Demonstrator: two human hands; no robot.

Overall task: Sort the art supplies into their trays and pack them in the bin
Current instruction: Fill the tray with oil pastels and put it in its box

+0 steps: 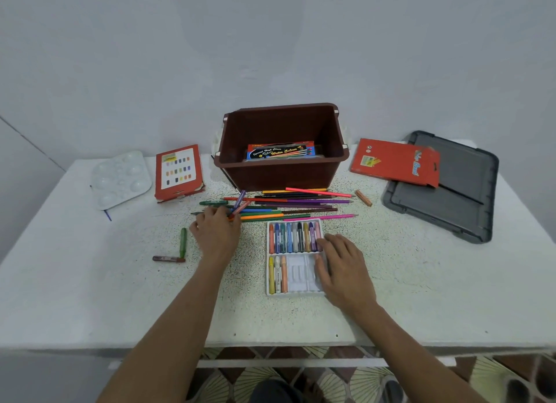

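White crayon tray lay partly filled on the table; right hand rested on its right side, fingers loosely straight, holding nothing; left hand pinched two crayons over the loose pencils; brown bin stood behind, a paint box inside.

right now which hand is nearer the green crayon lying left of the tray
Left. The left hand is just right of the green crayon, at the edge of the pencil pile. The right hand rests on the right side of the crayon tray, farther away.
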